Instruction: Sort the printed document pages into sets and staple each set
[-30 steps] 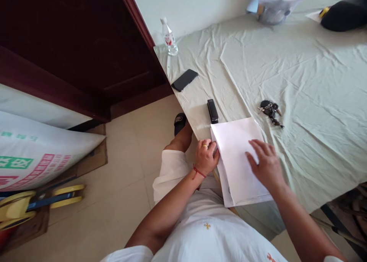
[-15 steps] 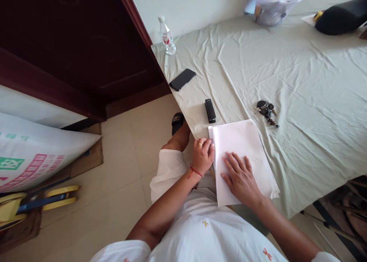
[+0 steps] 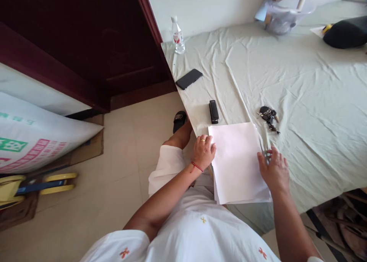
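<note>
1. Our two hands bracketed a stack of white paper (image 3: 236, 160) that lay at the near edge of the table (image 3: 301, 82), partly overhanging it above our lap.
2. Our left hand (image 3: 204, 152) rested at the stack's left edge, fingers curled loosely against the sheets; whether it pinched any we could not tell.
3. Our right hand (image 3: 275, 171) lay at the stack's right edge, fingers spread and flat, gripping nothing.
4. Just beyond the stack's far left corner sat a black stapler (image 3: 213, 111); a bunch of keys (image 3: 268, 116) lay near its far right corner, and a phone (image 3: 189, 78) and a water bottle (image 3: 177, 36) stood farther off, past the stapler.
5. We judged the step in hand to be squaring the sheets; the next move would call for both palms pressing the edges inward evenly so the lower pages line up.
</note>
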The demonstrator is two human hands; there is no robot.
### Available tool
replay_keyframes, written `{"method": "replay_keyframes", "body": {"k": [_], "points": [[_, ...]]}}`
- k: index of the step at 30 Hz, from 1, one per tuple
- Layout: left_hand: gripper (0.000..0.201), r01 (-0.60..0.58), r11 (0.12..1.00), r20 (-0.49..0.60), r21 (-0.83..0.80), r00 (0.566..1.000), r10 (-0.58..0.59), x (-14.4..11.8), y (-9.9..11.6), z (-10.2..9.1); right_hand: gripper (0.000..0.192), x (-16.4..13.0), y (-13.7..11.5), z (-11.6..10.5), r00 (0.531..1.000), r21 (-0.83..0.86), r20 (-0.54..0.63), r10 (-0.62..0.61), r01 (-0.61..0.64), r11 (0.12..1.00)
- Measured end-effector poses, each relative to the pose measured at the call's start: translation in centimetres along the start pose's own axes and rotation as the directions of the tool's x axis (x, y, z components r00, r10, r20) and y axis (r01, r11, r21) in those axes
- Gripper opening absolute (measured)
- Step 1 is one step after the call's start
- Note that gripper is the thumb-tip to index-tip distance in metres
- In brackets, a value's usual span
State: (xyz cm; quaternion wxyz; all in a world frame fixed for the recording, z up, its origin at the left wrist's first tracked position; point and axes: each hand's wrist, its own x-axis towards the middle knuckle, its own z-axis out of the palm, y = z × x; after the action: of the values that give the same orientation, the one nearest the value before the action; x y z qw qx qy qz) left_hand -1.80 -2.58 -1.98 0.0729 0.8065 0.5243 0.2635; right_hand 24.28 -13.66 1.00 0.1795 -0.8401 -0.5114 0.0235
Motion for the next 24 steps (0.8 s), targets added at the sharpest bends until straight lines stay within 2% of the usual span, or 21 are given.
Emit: {"method": "replay_keyframes", "body": {"k": [5, 12, 16, 18, 21, 24], "points": [[0.027, -0.036, 0.999, -0.047, -0.006, 0.998, 0.036, -0.2, -0.4, 0.4, 0.074, 0.4, -0.1, 0.9, 0.994, 0.104, 0.061, 0.09, -0.096, 0.99], [0.028, -0.028, 0.999, -0.073, -0.026, 0.997, 0.026, -0.3, -0.8, 0.7, 0.066, 1.8, 0.5, 1.0, 0.975, 0.181, 0.188, 0.122, -0.156, 0.971], [0.027, -0.009, 0.999, -0.052, -0.042, 0.999, 0.007, -0.3, -0.8, 0.8, 0.064, 2.0, 0.7, 1.1, 0.995, 0.154, 0.06, 0.077, -0.086, 0.984], [0.027, -0.001, 0.999, -0.047, -0.043, 0.999, -0.001, -0.3, -0.8, 0.8, 0.064, 2.1, 0.4, 1.2, 0.998, 0.135, 0.034, 0.046, -0.05, 0.99], [0.027, 0.022, 0.999, -0.032, -0.048, 0.999, -0.024, -0.3, -0.8, 0.8, 0.06, 2.5, -0.4, 1.2, 0.995, 0.128, 0.092, 0.048, -0.059, 0.99], [0.028, 0.027, 0.998, -0.035, -0.056, 0.999, -0.029, -0.2, -0.8, 0.8, 0.049, 3.2, -1.1, 0.4, 0.974, 0.146, 0.211, 0.081, -0.113, 0.983]]}}
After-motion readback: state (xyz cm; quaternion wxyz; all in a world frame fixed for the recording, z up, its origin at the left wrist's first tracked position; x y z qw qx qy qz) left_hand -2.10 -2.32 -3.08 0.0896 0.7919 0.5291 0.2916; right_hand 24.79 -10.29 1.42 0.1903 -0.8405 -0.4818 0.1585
